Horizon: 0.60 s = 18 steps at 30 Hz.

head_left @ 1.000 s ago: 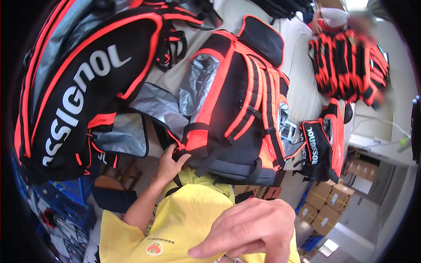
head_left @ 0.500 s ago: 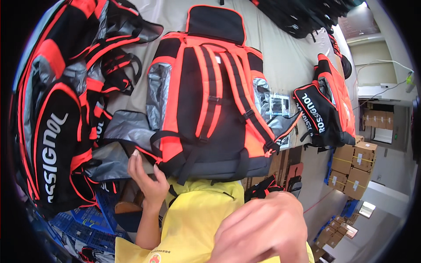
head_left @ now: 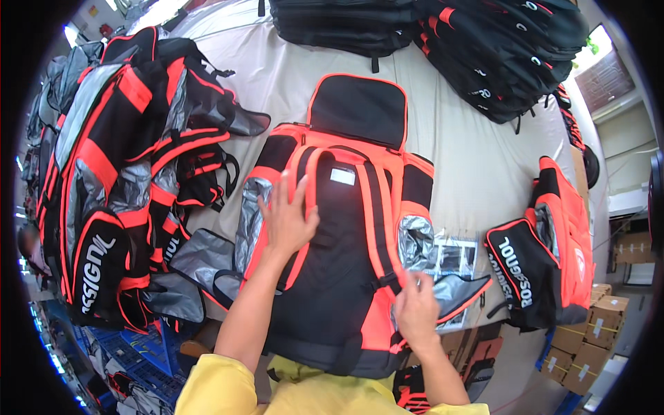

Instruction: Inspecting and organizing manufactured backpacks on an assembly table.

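A large black and orange backpack (head_left: 325,277) lies on the table in front of me, its straps facing up and its top flap (head_left: 360,111) folded out away from me. My left hand (head_left: 289,218) rests over the left shoulder strap (head_left: 301,259), open with its fingers spread. At the lower end of the right shoulder strap (head_left: 375,228), my right hand (head_left: 417,308) is closed, its fingers curled around the strap near a buckle. Motion slightly blurs that hand. Silver-lined side flaps (head_left: 207,259) spread out at both sides of the backpack.
Similar black and orange bags pile up at the left (head_left: 104,187); another bag (head_left: 546,256) stands at the right. Black bags (head_left: 505,55) are stacked at the table's far side. Cartons (head_left: 588,339) and blue pallets (head_left: 131,353) are beyond the table's near edge.
My right hand has moved from close in front of me to the right strap. My left hand has gone from the backpack's lower left corner up onto the left strap. The view has shifted.
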Each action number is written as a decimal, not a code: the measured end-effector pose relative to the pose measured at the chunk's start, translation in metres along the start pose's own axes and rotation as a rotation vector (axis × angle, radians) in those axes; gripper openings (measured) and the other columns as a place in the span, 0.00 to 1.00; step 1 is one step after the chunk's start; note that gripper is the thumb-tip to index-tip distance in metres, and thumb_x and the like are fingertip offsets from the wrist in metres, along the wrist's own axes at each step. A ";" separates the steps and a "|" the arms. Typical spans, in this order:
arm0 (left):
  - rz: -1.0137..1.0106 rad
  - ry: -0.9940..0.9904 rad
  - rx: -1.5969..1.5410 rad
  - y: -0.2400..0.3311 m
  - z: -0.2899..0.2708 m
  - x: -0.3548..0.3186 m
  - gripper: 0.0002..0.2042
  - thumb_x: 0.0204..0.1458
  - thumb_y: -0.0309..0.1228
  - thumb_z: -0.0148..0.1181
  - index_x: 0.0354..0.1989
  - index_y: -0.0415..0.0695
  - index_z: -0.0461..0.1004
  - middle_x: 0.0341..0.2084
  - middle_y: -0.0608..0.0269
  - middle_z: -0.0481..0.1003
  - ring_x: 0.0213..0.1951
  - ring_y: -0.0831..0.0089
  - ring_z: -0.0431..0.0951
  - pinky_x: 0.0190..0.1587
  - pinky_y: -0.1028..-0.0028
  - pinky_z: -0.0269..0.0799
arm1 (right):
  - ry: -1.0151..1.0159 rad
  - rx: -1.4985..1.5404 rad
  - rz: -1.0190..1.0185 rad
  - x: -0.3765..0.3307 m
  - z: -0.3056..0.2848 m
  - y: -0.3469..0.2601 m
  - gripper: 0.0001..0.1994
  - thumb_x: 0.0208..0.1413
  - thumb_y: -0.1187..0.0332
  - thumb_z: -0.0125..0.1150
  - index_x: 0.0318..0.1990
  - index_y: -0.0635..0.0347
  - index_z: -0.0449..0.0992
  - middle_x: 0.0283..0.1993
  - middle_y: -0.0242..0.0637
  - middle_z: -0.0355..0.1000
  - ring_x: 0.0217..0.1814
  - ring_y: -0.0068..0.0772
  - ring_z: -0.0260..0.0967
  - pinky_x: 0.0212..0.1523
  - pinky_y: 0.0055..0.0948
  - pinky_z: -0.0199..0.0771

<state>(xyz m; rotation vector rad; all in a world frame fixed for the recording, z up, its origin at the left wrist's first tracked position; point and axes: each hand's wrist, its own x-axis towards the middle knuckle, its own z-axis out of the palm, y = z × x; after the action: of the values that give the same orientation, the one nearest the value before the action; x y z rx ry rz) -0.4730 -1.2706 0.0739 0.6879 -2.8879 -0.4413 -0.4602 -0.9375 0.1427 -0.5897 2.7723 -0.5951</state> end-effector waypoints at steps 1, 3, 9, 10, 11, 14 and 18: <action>-0.040 0.011 -0.088 -0.017 0.017 0.000 0.42 0.58 0.45 0.64 0.81 0.47 0.54 0.75 0.42 0.60 0.77 0.44 0.58 0.74 0.27 0.40 | 0.101 -0.100 -0.059 0.020 -0.011 0.002 0.25 0.62 0.68 0.66 0.66 0.63 0.73 0.60 0.57 0.70 0.51 0.59 0.78 0.46 0.48 0.83; -0.043 0.050 -0.131 -0.030 0.039 -0.006 0.45 0.62 0.47 0.63 0.83 0.47 0.47 0.72 0.40 0.65 0.76 0.48 0.61 0.76 0.32 0.38 | 0.163 0.020 -0.164 0.063 -0.032 0.003 0.28 0.60 0.66 0.71 0.67 0.63 0.73 0.62 0.56 0.69 0.50 0.59 0.78 0.45 0.46 0.83; -0.030 0.101 -0.115 -0.030 0.062 -0.005 0.44 0.61 0.45 0.63 0.82 0.43 0.49 0.73 0.42 0.64 0.77 0.49 0.61 0.77 0.36 0.36 | 0.251 0.131 -0.466 0.152 -0.025 0.000 0.35 0.58 0.65 0.75 0.71 0.63 0.68 0.64 0.55 0.68 0.52 0.57 0.77 0.45 0.43 0.83; -0.014 0.114 -0.126 -0.028 0.064 -0.004 0.44 0.61 0.44 0.63 0.81 0.42 0.50 0.74 0.43 0.63 0.77 0.50 0.60 0.78 0.36 0.35 | 0.407 0.140 -0.562 0.172 -0.015 0.009 0.37 0.58 0.65 0.74 0.73 0.63 0.65 0.64 0.55 0.68 0.53 0.55 0.78 0.44 0.41 0.83; -0.020 0.115 -0.119 -0.031 0.066 -0.005 0.43 0.61 0.43 0.63 0.80 0.39 0.51 0.74 0.44 0.63 0.77 0.50 0.60 0.78 0.36 0.35 | 0.421 0.324 -0.454 0.196 0.003 0.018 0.34 0.64 0.66 0.70 0.74 0.63 0.63 0.63 0.54 0.69 0.54 0.49 0.79 0.42 0.37 0.84; -0.011 0.137 -0.107 -0.037 0.075 -0.008 0.43 0.60 0.43 0.64 0.80 0.39 0.52 0.75 0.45 0.62 0.77 0.50 0.60 0.78 0.37 0.35 | 0.039 1.448 0.499 0.246 0.040 0.029 0.28 0.78 0.48 0.47 0.66 0.66 0.70 0.58 0.48 0.76 0.53 0.44 0.82 0.41 0.43 0.90; -0.022 0.120 -0.067 -0.040 0.085 -0.011 0.44 0.58 0.42 0.64 0.80 0.37 0.51 0.75 0.43 0.61 0.77 0.49 0.60 0.78 0.37 0.34 | -0.053 1.531 0.715 0.262 0.078 0.074 0.33 0.77 0.40 0.41 0.63 0.66 0.71 0.53 0.47 0.79 0.49 0.46 0.84 0.39 0.47 0.91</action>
<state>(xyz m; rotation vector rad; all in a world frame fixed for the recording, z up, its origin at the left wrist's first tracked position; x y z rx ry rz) -0.4636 -1.2784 -0.0204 0.7100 -2.7429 -0.4800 -0.6934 -1.0160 0.0014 0.6478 1.4652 -1.9474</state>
